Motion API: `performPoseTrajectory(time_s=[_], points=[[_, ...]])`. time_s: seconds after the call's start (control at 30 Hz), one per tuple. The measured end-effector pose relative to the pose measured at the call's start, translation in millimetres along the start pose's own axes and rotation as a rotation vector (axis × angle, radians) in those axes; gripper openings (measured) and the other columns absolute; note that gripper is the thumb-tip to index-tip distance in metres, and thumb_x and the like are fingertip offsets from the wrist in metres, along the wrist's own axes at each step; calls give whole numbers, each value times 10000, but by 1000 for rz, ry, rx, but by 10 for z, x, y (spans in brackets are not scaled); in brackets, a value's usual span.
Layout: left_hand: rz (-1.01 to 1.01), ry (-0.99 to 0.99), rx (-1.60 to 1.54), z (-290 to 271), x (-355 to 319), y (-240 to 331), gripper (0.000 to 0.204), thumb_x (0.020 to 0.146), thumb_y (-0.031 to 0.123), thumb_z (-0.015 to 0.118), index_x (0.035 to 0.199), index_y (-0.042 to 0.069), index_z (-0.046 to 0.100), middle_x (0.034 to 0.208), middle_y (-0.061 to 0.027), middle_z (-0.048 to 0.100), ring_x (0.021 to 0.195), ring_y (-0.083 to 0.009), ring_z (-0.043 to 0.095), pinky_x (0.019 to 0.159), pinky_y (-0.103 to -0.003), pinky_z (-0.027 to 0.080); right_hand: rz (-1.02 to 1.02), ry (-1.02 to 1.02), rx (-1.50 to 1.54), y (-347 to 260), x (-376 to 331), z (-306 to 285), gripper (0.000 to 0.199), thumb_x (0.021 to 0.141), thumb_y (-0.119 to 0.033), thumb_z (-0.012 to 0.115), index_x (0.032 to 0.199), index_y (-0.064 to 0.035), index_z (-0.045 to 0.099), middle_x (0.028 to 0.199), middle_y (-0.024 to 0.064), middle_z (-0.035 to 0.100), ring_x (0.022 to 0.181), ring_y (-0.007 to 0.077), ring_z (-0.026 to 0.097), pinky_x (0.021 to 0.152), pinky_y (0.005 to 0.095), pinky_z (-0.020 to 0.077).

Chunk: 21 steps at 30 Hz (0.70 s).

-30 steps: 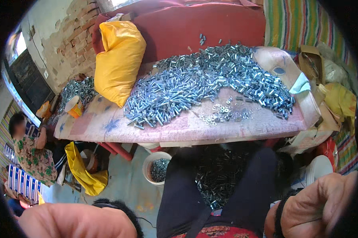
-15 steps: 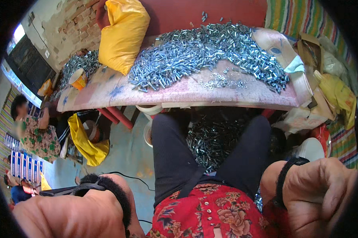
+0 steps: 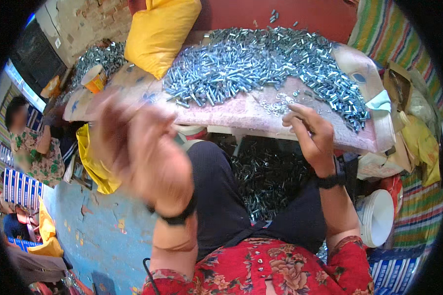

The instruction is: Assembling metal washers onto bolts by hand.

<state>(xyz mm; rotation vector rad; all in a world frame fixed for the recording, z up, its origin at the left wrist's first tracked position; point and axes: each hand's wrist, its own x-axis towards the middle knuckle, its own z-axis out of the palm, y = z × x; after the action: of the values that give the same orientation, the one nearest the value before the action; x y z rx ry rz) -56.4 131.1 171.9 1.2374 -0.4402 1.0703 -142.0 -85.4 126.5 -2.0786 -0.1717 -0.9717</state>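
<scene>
Over the front left part of the cloth-covered table, my left hand is raised and smeared by motion, so its fingers cannot be made out. My right hand reaches to the table's front edge, fingers loosely curved and apart, with nothing visible in them. Its fingertips are beside a small scatter of metal rings and washers. Behind these spreads a big heap of shiny metal sleeves, running down the right side of the cloth.
A full yellow sack and a yellow tub stand on the table's left. More dark metal pieces lie below, between my knees. A white bucket is at my right. A co-worker sits far left, near a yellow cloth.
Both hands have moved from low at the sides up and inward to the table. The right is now by the washers; the left is blurred. The view has shifted slightly.
</scene>
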Motion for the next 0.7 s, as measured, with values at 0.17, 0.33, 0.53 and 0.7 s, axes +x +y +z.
performPoseTrajectory(time_s=[0.17,0.33,0.53,0.7], points=[[-714,-16,-553,765,-409,-1034,195,812,-18,533,1005,5,523,757,-24,539,597,-93,534,493,-193,397,126,-129,-136,772,362,405,183,800,-38,559,966,28,594,841,141,640,743,171,628,622,265,485],[-896,117,-530,919,-641,-1599,137,814,17,541,950,14,531,697,-39,558,552,-93,536,450,-174,387,1,-196,-200,1353,966,1056,209,752,-104,582,934,-4,609,842,167,613,758,295,601,665,338,476],[-993,75,-435,768,-837,-1878,128,822,23,536,950,16,538,701,-37,563,538,-92,527,454,-173,383,-330,-291,-505,1839,1549,1868,240,731,-111,594,961,-49,619,877,125,597,859,295,537,767,366,439],[-1012,-39,-457,747,-886,-1941,107,834,40,532,934,10,556,715,-43,572,549,-93,530,463,-175,387,-443,-361,-612,2101,1629,2035,147,704,-70,589,842,-61,641,793,103,586,810,280,530,724,355,443]])
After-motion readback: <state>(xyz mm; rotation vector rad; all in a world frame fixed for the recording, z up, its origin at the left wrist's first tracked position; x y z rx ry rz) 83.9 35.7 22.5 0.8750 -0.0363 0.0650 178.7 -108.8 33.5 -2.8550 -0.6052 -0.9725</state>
